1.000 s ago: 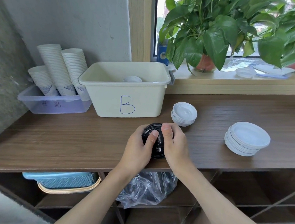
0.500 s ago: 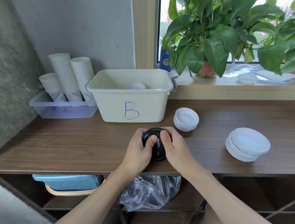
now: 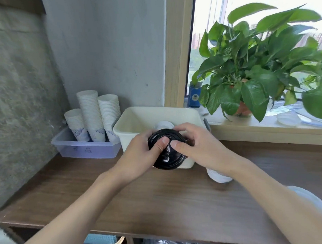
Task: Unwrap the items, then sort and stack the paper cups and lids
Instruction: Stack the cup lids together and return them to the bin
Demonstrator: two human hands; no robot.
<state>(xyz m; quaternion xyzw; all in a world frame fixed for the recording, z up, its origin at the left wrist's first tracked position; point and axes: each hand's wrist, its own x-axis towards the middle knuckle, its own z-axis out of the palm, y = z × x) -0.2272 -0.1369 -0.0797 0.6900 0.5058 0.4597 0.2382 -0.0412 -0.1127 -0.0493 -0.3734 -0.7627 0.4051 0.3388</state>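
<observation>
Grip: both hands (image 3: 140, 154) (image 3: 201, 149) clasp black lids (image 3: 171, 159), thumbs on top

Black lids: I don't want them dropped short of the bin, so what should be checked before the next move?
1. Left hand and right hand both grip the black lids: ok.
2. Lids past the cream bin's front rim: cannot tell.
3. Room in the bin beside the white lid inside: ok.
4. Wrapper off the black lids: cannot tell.
5. Small white lid stack beside the bin out of the way: cannot tell, partly hidden.
</observation>
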